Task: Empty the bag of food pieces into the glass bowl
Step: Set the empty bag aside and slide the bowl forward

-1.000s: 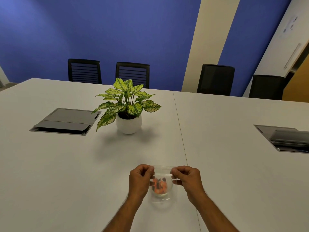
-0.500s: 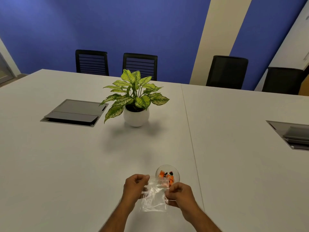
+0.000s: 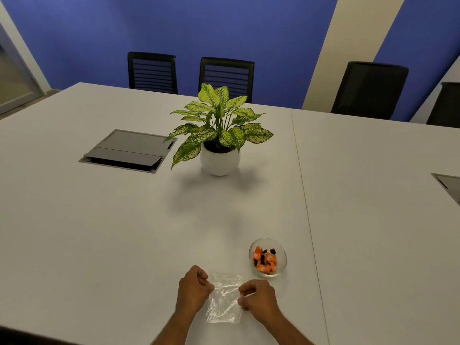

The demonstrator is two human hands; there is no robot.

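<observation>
A small glass bowl [image 3: 267, 257] stands on the white table [image 3: 124, 232] and holds orange and dark food pieces [image 3: 264, 260]. Just left of and nearer than the bowl lies a clear plastic bag [image 3: 225, 298], flat on the table and with nothing visible inside. My left hand [image 3: 193, 288] pinches the bag's left edge with curled fingers. My right hand [image 3: 258, 297] pinches its right edge the same way. Both hands rest low on the table, apart from the bowl.
A potted plant [image 3: 219, 135] in a white pot stands at mid-table. A grey cable hatch [image 3: 128, 150] lies to its left, another hatch [image 3: 448, 185] at the right edge. Black chairs [image 3: 368, 88] line the far side. A seam [image 3: 306, 207] runs down the table.
One second ago the bag hung over the bowl with the food inside. The food is now in the bowl, and both hands have brought the bag down flat to the left.
</observation>
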